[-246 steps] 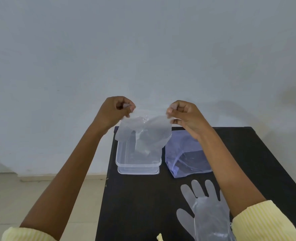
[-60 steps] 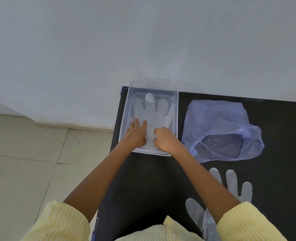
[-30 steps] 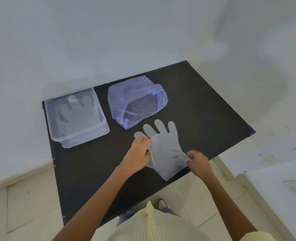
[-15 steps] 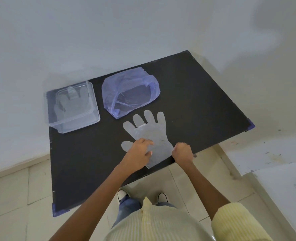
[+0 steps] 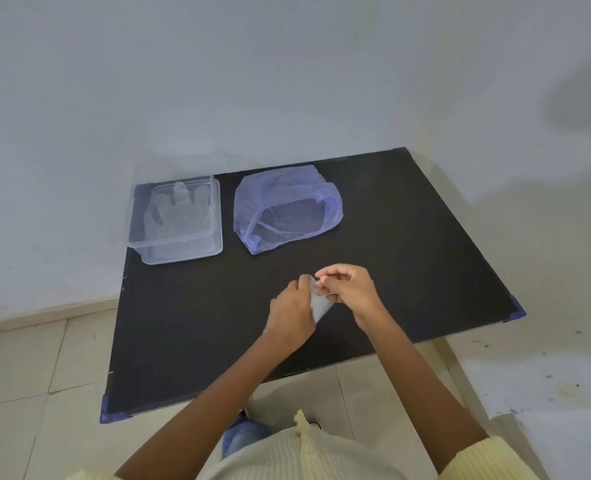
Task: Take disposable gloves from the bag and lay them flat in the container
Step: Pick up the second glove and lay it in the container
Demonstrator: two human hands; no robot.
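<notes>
A clear plastic container (image 5: 214, 216) stands at the table's far left corner with a see-through glove (image 5: 179, 213) lying flat inside it. Beside it on the right lies a crumpled bluish plastic bag (image 5: 287, 188), its mouth facing me. Over the middle of the table both hands pinch a second clear glove (image 5: 319, 304), lifted off the surface and mostly hidden between them. My left hand (image 5: 292, 313) grips its left side and my right hand (image 5: 347, 289) grips its upper edge.
The black table (image 5: 408, 244) stands against a white wall, with blue tape on its near corners. Tiled floor lies to the left and in front, and my feet show below the near edge.
The glove that lay flat near the table's front edge has been picked up by both hands and gathered between them. The view has tilted back toward the wall.
</notes>
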